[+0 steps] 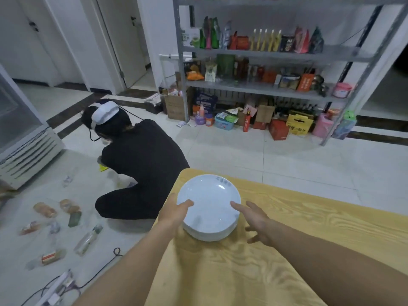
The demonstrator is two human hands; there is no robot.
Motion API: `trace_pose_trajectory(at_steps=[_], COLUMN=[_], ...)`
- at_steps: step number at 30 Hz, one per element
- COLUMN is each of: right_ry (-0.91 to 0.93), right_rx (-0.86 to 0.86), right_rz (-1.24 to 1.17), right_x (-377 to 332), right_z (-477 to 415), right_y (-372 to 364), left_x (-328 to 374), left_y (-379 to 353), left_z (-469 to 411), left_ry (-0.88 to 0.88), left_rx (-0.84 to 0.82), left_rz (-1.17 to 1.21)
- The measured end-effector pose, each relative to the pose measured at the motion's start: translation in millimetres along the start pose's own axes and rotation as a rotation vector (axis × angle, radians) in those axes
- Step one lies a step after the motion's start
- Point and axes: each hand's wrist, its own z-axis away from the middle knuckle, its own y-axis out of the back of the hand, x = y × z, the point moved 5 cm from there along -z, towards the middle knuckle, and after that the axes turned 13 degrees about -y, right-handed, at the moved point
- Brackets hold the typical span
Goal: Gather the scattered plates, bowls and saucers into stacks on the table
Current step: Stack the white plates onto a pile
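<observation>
A stack of white plates [209, 206] stands near the far left corner of the yellow wood-grain table [309, 228]. My left hand [174, 212] grips the stack's left rim, thumb lying on the top plate. My right hand [256, 219] is at the stack's right side with fingers spread and straight; its forefinger touches the top plate's right rim. No other plates, bowls or saucers show on the table.
A person in black [141, 168] crouches on the floor just left of the table. Bottles and packets [66, 228] lie scattered on the floor at left, with cables [103, 268]. A metal shelf of goods [265, 69] stands behind; a white appliance [24, 146] stands far left.
</observation>
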Motion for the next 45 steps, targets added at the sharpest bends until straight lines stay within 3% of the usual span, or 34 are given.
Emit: trace_pose_trajectory(at_steps=[5, 11, 19, 24, 33, 45], right_ry=[-0.011, 0.025, 0.092, 0.121, 0.19, 0.224], right_rx=[-0.046, -0.075, -0.04, -0.01, 0.078, 0.29], right_rz=[-0.062, -0.244, -0.35, -0.399, -0.516, -0.612], right_x=[2.8, 5.2, 6.2, 11.1, 63.6, 246.1], right_z=[-39.8, -59.2, -59.4, -27.9, 74.3, 195.9], right_y=[-14.0, -22.4, -17.2, 13.8, 147.1, 397.5], left_x=[-29.9, -46.2, -40.2, -2.5, 107.1, 205.4], left_y=[-9.5, -21.1, -23.1, -31.3, -116.4, -351.4], left_z=[-31.2, -44.2, -41.4, -21.5, 60.3, 262.3], left_ry=[0.177, 0.171, 0.169, 0.147, 0.021, -0.066], left_rx=[-0.07, -0.127, -0.139, -0.211, -0.425, -0.651], left_rz=[0.217, 0.393, 0.42, 0.32, 0.202, 0.171])
